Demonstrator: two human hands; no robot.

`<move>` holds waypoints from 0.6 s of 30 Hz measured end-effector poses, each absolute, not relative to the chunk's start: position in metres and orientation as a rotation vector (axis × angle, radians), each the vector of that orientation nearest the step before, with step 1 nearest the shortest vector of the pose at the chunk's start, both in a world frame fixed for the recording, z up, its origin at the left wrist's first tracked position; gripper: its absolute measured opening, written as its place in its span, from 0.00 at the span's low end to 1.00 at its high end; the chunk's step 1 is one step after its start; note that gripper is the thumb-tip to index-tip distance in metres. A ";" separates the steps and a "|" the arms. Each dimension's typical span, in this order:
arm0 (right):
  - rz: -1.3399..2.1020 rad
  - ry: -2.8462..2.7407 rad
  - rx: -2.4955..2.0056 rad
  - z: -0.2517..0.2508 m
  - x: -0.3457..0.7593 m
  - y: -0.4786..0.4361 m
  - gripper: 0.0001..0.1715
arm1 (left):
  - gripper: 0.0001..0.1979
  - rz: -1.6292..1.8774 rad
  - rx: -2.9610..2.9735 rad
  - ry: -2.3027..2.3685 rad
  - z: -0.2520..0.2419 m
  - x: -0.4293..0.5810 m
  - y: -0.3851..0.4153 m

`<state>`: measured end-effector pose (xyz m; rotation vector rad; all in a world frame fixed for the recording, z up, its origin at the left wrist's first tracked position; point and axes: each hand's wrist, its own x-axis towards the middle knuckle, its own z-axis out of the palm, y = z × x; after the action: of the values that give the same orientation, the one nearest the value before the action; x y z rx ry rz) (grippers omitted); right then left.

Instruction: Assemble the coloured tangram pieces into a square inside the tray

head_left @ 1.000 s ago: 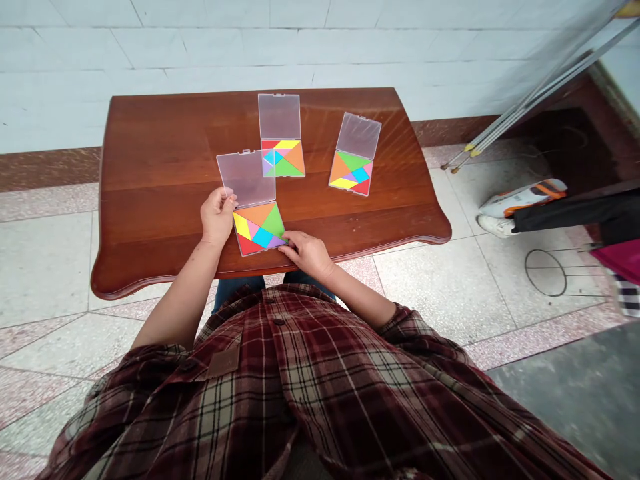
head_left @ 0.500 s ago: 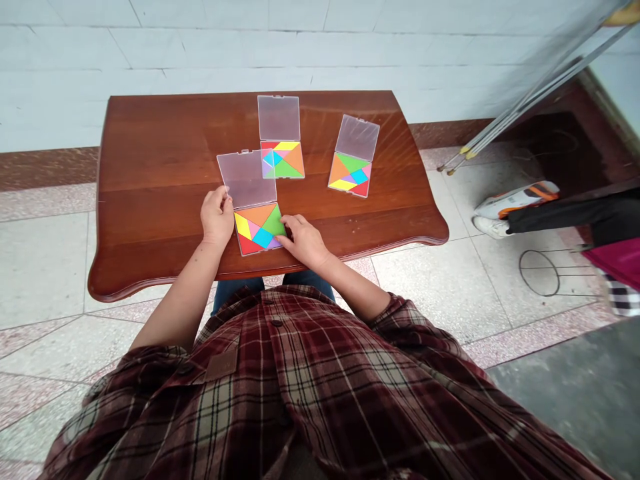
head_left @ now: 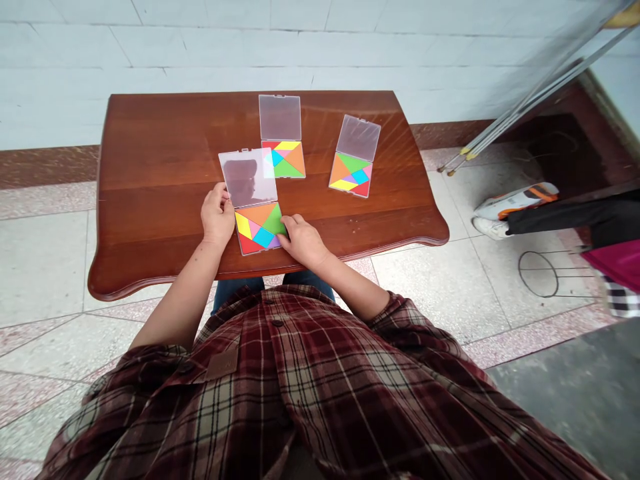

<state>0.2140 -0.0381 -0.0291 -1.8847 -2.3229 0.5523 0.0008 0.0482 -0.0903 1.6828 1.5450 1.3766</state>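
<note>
Three open tangram cases lie on a brown wooden table (head_left: 150,147). The nearest tangram case (head_left: 259,229) holds coloured pieces and its clear lid (head_left: 248,178) is tilted up. My left hand (head_left: 217,217) pinches the lid's left lower corner. My right hand (head_left: 301,240) rests with curled fingers on the case's right edge, next to the green piece. A second tangram case (head_left: 283,159) lies behind it and a third tangram case (head_left: 351,173) lies to the right, both with lids laid flat.
A tiled floor surrounds the table, with a white wall behind. On the right stand metal poles (head_left: 525,107), a shoe (head_left: 515,200), a wire ring stand (head_left: 540,273) and dark cloth.
The near case's lid has lifted off the table and now tilts up, darker in reflection. My right hand slid up along the case's right edge.
</note>
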 end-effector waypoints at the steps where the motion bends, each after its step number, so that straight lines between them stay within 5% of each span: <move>1: 0.547 -2.334 -1.900 -0.028 0.213 -0.038 0.22 | 0.10 1.380 1.680 1.537 -0.090 0.001 0.048; 18: 0.616 -2.457 -1.800 -0.014 0.183 -0.044 0.21 | 0.11 1.400 1.632 1.476 -0.087 0.003 0.047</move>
<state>0.1829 -0.0444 -0.0138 -1.8001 -2.4571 0.6164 0.0034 0.0467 -0.0869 1.6320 1.4758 1.4004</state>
